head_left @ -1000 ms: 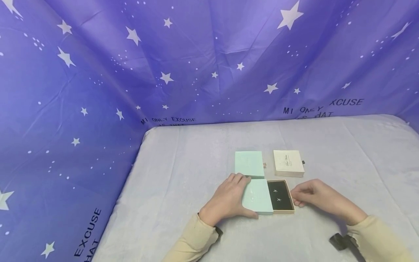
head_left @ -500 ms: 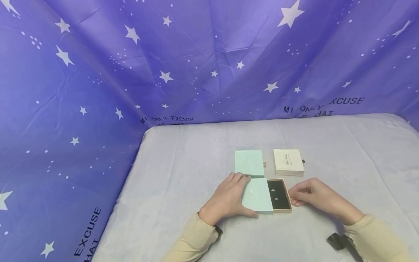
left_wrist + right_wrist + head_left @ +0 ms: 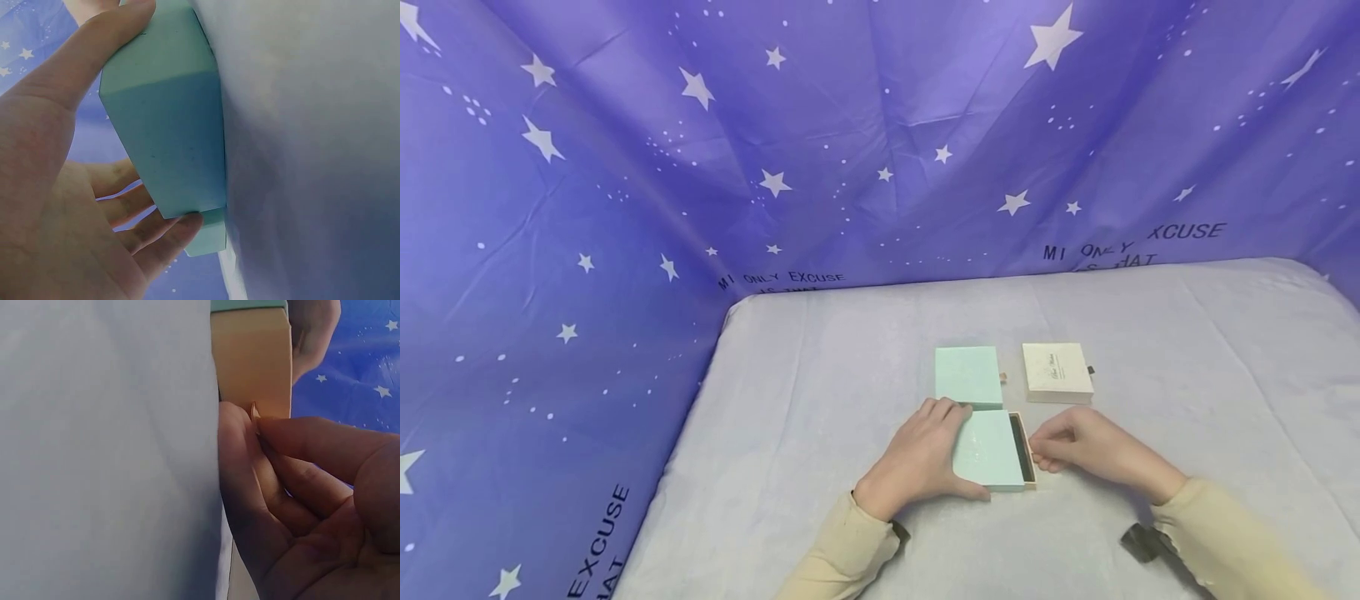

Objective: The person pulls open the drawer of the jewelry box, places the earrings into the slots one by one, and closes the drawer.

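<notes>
On the table lies a mint-green sliding gift box [image 3: 988, 450], its sleeve gripped by my left hand [image 3: 917, 462] between the thumb on the near side and the fingers on the far side. From the sleeve's right end sticks out a short strip of the orange-tan drawer [image 3: 253, 362], with a dark lining inside. A small ribbon tab [image 3: 255, 419] on the drawer's end face is pinched between the thumb and fingers of my right hand [image 3: 1090, 447]. The star-shaped pieces seen earlier on the lining are hidden under the sleeve.
Just behind stands a second mint-green box [image 3: 967, 375] with a pinkish tab. A cream box [image 3: 1057, 372] with printed script and a dark tab lies to its right. The pale cloth-covered table [image 3: 820, 350] meets a purple star-patterned curtain [image 3: 880, 125] at the back and left.
My right hand has moved left, and the drawer has slid most of the way into the sleeve, covering the star-shaped pieces. My left hand has stayed in place on the sleeve.
</notes>
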Tool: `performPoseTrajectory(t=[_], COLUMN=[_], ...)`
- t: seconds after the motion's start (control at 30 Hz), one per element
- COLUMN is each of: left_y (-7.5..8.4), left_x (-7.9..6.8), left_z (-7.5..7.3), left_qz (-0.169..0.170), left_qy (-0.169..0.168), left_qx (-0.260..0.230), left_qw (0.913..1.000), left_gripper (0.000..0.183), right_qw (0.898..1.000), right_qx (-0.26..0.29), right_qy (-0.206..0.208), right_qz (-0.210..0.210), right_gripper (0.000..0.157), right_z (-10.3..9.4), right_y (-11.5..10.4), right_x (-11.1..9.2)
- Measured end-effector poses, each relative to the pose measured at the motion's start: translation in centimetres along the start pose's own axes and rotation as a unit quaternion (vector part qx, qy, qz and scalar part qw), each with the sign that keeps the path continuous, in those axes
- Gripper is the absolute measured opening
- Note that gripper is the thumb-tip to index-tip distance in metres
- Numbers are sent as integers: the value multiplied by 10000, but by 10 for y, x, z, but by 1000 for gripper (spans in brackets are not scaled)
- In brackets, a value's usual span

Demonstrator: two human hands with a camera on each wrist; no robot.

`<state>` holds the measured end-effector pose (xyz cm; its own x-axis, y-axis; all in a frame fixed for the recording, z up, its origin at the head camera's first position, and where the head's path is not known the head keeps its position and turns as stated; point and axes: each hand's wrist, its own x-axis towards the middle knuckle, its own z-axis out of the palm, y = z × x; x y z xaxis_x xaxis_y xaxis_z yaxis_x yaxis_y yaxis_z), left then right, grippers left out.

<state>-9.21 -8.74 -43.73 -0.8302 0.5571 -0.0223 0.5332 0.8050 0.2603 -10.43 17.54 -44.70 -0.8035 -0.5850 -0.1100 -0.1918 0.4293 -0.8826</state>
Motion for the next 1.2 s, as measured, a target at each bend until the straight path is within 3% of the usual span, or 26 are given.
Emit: performPoseTrajectory(t=[0.2, 0.5, 0.73, 1.03, 1.2], left_y=[0, 1, 0, 1, 1], left_x=[0, 0, 0, 0, 0], left_z=[0, 1, 1, 1, 1], left_qz=[15, -14, -26, -33, 7], left_qy=[29, -7, -11, -60, -27], left_qx=[23, -3, -10, 24, 52], left_qw=[10000, 10000, 10000, 10000, 10000], left_gripper=[105, 107, 107, 107, 106], right_qw=[9999, 9996, 9907, 9849, 9753], right_qx=[-154, -90, -1250, -1456, -1884], right_qy=[8, 14, 518, 907, 1036], right_qz=[-48, 254, 137, -255, -502], right_gripper=[14, 14, 14, 39, 46], right_z=[6, 11, 7, 7, 13], right_y=[-7, -8, -14, -25, -29], right_x=[8, 12, 9, 7, 6])
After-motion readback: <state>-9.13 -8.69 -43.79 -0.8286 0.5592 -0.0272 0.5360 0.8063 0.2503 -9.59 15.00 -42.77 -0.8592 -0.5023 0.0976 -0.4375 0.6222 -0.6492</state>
